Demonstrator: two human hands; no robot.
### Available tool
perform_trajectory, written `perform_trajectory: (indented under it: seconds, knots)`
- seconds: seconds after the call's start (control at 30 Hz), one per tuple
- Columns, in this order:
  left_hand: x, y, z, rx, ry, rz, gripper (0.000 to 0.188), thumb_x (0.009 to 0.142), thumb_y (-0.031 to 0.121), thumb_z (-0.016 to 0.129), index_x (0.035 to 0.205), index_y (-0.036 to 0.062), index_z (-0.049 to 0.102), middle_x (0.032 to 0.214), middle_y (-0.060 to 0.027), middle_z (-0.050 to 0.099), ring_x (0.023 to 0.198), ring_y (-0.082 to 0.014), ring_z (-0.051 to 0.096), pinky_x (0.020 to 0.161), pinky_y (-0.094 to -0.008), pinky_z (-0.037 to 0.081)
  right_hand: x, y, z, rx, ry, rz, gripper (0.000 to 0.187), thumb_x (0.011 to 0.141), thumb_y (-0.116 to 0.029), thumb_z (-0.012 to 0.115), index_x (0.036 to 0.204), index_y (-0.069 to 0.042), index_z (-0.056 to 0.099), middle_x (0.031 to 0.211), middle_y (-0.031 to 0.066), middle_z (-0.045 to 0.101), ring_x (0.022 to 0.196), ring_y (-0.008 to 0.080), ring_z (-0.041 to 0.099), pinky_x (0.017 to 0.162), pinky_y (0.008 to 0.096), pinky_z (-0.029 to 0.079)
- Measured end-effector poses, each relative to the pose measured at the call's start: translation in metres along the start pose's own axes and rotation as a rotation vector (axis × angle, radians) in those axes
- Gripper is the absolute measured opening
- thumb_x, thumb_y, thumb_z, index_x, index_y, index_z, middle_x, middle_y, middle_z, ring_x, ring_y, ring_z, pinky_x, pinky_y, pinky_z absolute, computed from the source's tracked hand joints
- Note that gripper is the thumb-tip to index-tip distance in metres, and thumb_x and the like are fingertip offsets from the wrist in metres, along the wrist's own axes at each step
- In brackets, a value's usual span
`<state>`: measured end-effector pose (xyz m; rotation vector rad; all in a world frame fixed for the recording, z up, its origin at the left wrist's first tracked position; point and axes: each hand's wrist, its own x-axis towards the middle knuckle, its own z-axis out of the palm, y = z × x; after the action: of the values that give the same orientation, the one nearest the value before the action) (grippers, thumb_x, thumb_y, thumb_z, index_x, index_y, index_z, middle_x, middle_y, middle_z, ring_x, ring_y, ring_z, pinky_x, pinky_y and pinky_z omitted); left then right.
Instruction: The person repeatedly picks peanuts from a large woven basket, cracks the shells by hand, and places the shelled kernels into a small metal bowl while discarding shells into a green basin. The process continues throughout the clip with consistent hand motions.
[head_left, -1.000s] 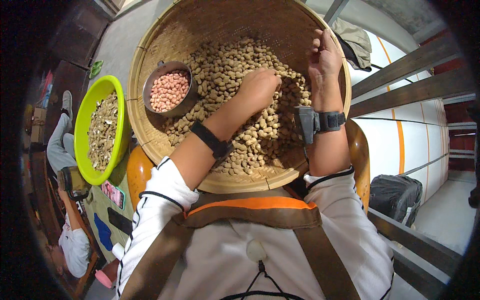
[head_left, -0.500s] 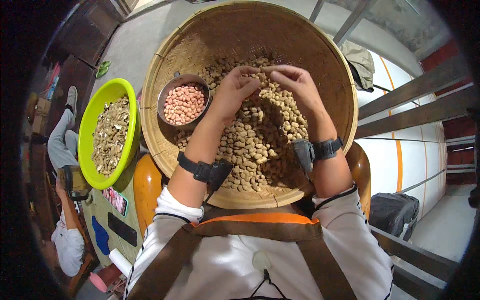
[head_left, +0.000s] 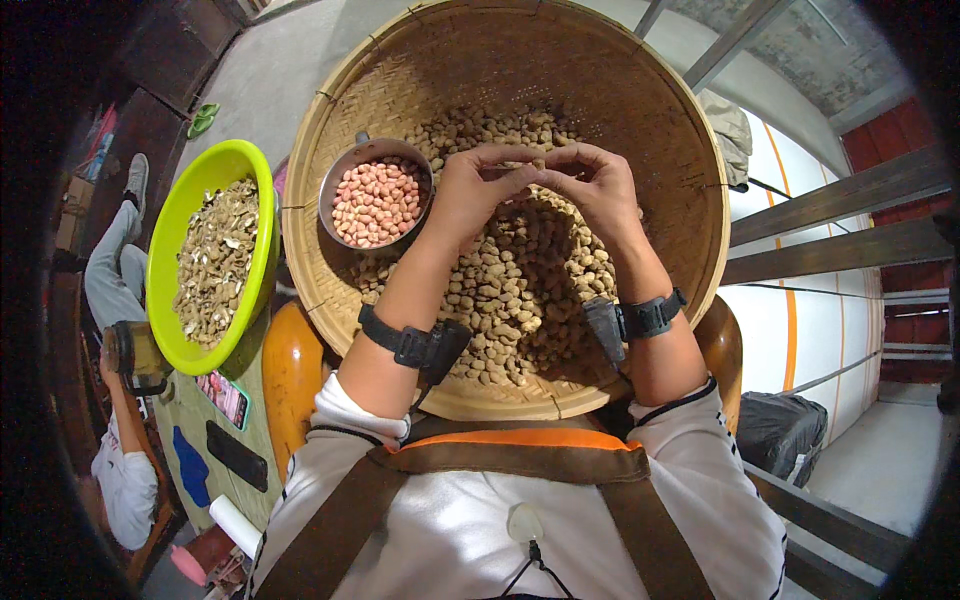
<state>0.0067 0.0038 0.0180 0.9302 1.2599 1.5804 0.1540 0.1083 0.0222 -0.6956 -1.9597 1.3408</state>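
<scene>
My left hand (head_left: 478,190) and my right hand (head_left: 600,183) meet fingertip to fingertip above a heap of unshelled peanuts (head_left: 500,290). Thumbs and forefingers are pinched together on what looks like one peanut (head_left: 539,166), mostly covered by the fingers. The heap lies in a wide round woven bamboo basket (head_left: 650,75). Left of my left hand, inside the basket, stands a metal pot (head_left: 327,205) filled with pink shelled peanuts (head_left: 376,203).
A lime green basin (head_left: 262,160) of empty peanut shells (head_left: 215,260) stands to the left. Beside it, a table (head_left: 222,400) carries phones (head_left: 237,455). Another person (head_left: 125,490) sits at far left. Wooden rails (head_left: 830,257) and a black bag (head_left: 780,435) are at right.
My thumbs and forefingers have come together, closing the gap between my hands. The view has shifted slightly, with the basin and pot appearing a little displaced.
</scene>
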Motion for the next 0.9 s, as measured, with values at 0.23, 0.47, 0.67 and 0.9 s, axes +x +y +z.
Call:
perform_trajectory:
  seconds: [0.23,0.47,0.67,0.9]
  knots:
    - [0.001,-0.007,0.001,-0.11,0.064,-0.01,0.018,0.088,0.006,0.066,0.104,-0.0011,0.067,0.096,-0.0066,0.068,0.084,-0.0111,0.063,0.072,-0.0251,0.053,-0.004,-0.006,0.0,0.085,-0.092,0.007,0.047,0.076,-0.019,0.079,0.117,-0.003,0.062,0.111,0.0077,0.066,0.096,0.0139,0.062,0.082,0.0282,0.05]
    - [-0.001,-0.009,0.004,0.143,0.038,0.023,0.021,0.087,0.001,0.062,0.108,-0.0004,0.067,0.1,-0.0048,0.069,0.09,-0.0122,0.063,0.082,-0.0265,0.05,-0.006,0.001,0.016,0.109,-0.151,0.033,0.042,0.083,-0.023,0.074,0.117,-0.001,0.063,0.1,0.0085,0.069,0.087,0.015,0.063,0.077,0.0282,0.05]
    - [-0.006,-0.009,0.007,0.366,0.132,0.192,0.017,0.086,-0.002,0.061,0.101,-0.002,0.069,0.089,-0.0089,0.07,0.074,-0.0133,0.066,0.067,-0.0286,0.056,-0.009,0.005,0.025,0.194,-0.143,0.101,0.031,0.086,-0.019,0.07,0.11,-0.001,0.067,0.097,0.008,0.071,0.085,0.0132,0.064,0.076,0.0285,0.051]
    - [-0.005,-0.007,0.011,0.242,0.194,0.188,0.016,0.082,-0.004,0.062,0.096,-0.0026,0.071,0.088,-0.0077,0.072,0.079,-0.0113,0.066,0.072,-0.0264,0.054,-0.008,0.0,0.026,0.21,-0.074,0.047,0.035,0.084,-0.018,0.072,0.113,0.001,0.065,0.099,0.0091,0.07,0.089,0.0142,0.065,0.077,0.0279,0.052]
